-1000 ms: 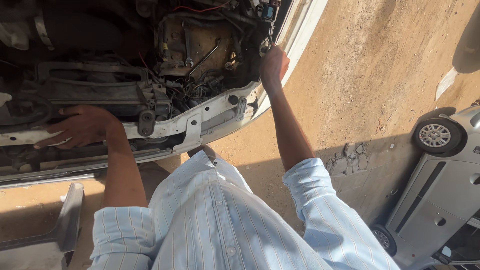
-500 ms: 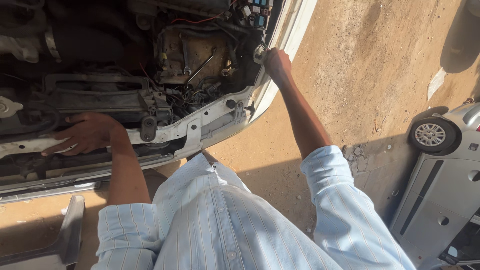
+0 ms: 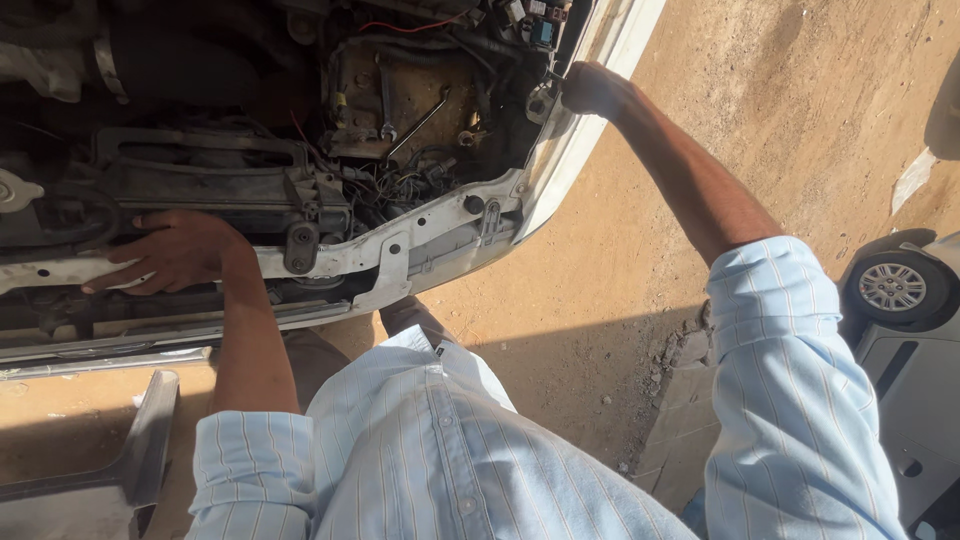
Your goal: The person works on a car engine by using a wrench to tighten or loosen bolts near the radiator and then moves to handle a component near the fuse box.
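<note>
The left hand (image 3: pixel 175 252) is lying flat, open, on the car's front crossbar (image 3: pixel 330 258); the right hand (image 3: pixel 592 88) is gripping the bay's right edge (image 3: pixel 560 150).

Sunlit dirt ground (image 3: pixel 760 110) (grey car (image 3: pixel 905 330) nearby).

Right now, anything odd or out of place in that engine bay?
Yes. Loose wrenches lie on the rusty plate inside the bay, not stowed. A tangle of bare wires hangs beside it. The left hand rests flat on the white front crossmember; the right hand grips the bay's corner.
</note>
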